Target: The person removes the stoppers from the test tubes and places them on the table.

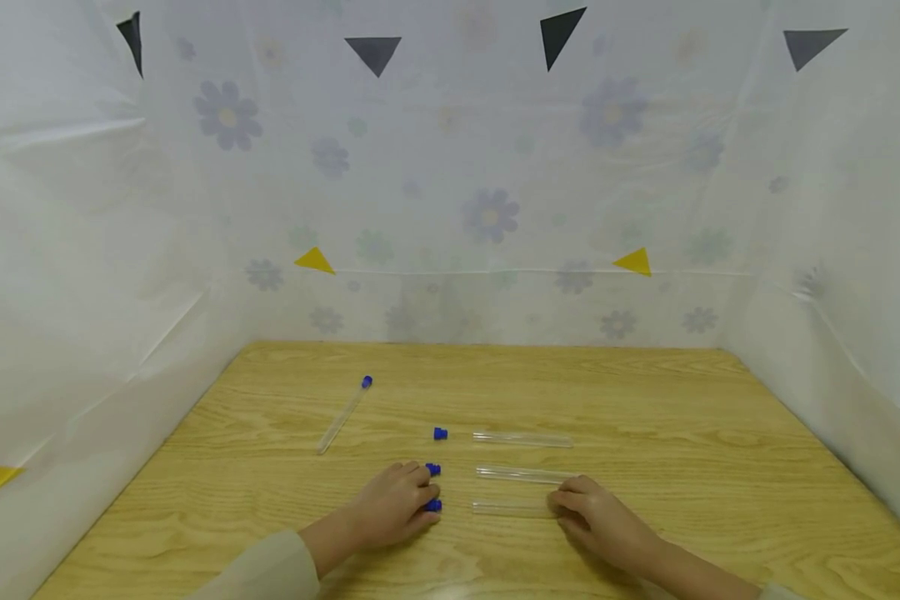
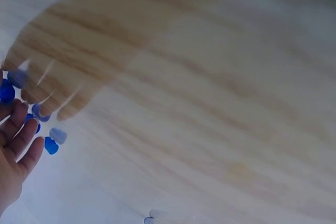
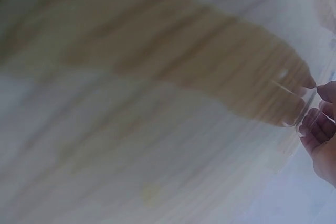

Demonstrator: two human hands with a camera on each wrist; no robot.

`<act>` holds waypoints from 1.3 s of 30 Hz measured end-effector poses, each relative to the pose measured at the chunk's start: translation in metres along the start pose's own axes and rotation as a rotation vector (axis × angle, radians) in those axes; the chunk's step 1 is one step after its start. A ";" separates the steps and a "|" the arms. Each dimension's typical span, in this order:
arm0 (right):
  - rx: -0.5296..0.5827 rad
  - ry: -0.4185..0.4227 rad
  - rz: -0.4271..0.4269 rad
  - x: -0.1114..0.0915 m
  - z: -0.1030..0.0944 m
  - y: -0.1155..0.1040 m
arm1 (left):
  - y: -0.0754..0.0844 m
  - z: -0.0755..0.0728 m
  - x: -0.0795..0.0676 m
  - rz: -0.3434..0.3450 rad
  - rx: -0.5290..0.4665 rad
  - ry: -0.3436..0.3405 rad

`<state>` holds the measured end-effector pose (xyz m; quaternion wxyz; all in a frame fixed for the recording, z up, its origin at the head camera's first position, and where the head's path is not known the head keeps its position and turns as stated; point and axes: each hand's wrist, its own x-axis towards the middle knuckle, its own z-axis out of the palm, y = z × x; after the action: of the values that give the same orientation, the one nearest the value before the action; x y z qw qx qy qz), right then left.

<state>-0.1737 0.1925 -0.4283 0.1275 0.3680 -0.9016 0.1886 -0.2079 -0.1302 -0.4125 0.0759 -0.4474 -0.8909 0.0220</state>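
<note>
My left hand [image 1: 392, 505] is low over the table, with thumb and forefinger at the sides of the nearest blue stopper [image 1: 434, 506]. Its other fingertips reach over a second blue stopper [image 1: 433, 470]. In the left wrist view the fingers [image 2: 20, 132] are beside the stoppers. My right hand [image 1: 603, 518] pinches the closed end of the nearest clear test tube [image 1: 506, 507], which lies flat with its mouth toward the stoppers. The middle tube [image 1: 521, 474] ends by the fingertips of this hand. In the right wrist view, fingers [image 3: 321, 129] partly hide the glass.
Farther back, a third blue stopper [image 1: 440, 434] lies in line with another clear tube [image 1: 522, 438]. A tube with a blue stopper in it [image 1: 343, 417] lies slanted at the left. White sheeting [image 1: 487, 300] walls the wooden table [image 1: 645, 392] at the back and sides.
</note>
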 end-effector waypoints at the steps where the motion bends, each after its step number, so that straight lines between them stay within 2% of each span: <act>1: -0.002 -0.007 0.010 0.000 0.000 -0.001 | 0.000 0.000 0.000 -0.002 -0.004 -0.001; 9: -0.003 -0.032 0.072 0.002 -0.002 -0.006 | -0.001 0.002 0.001 -0.020 -0.013 -0.009; 15: 0.005 -0.049 0.094 0.004 -0.002 -0.007 | -0.003 0.003 0.001 -0.022 -0.027 0.011; 21: -0.026 -0.013 0.084 0.005 -0.004 -0.009 | -0.006 0.003 -0.002 0.015 -0.040 0.120; 26: -0.022 0.077 0.056 0.009 -0.004 -0.010 | -0.011 0.002 -0.004 0.059 0.011 0.239; 32: 0.001 0.130 0.064 0.015 -0.001 -0.014 | -0.018 0.004 -0.005 0.106 0.067 0.356; 39: 0.005 0.178 0.037 0.025 0.005 -0.019 | -0.027 0.007 -0.008 0.105 0.066 0.424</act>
<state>-0.1779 0.1629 -0.4186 0.2026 0.3333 -0.8929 0.2250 -0.2258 -0.1522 -0.4175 0.2748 -0.4850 -0.8293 -0.0395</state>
